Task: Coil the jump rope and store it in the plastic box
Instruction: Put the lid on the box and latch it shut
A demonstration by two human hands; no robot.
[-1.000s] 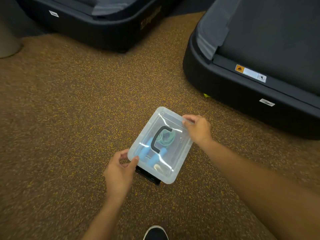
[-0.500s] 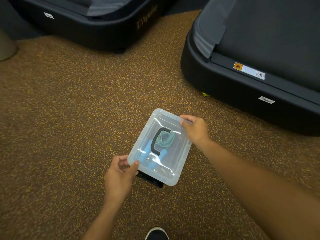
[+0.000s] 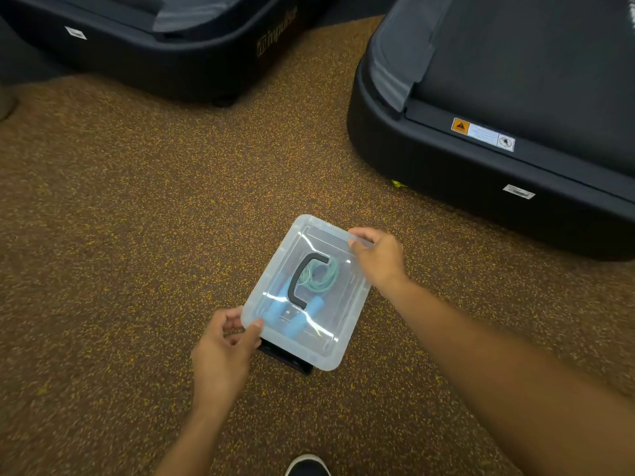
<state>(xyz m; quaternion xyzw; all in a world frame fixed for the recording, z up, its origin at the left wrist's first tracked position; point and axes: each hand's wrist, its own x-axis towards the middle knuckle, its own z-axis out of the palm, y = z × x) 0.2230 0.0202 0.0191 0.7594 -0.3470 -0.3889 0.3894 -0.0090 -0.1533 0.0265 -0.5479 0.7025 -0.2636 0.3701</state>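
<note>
both hands, left hand [image 3: 223, 352] and right hand [image 3: 378, 259], pinch opposite corners of the lid [image 3: 330, 334], which seems unlatched over the plastic box [image 3: 285, 357] and could seat crooked, trapping the jump rope [image 3: 318, 278].

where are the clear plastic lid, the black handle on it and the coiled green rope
clear plastic lid [image 3: 338, 333], head view, bare lower right part
black handle [image 3: 297, 281], head view, middle of the bar
coiled green rope [image 3: 324, 278], head view, coil seen through the lid

one clear plastic box [image 3: 338, 333] with one black lid handle [image 3: 302, 280], one coiled green jump rope [image 3: 321, 276] with two blue grips [image 3: 295, 319], two treadmills [image 3: 515, 97], two hands [image 3: 223, 355], one shoe [image 3: 307, 466].
</note>
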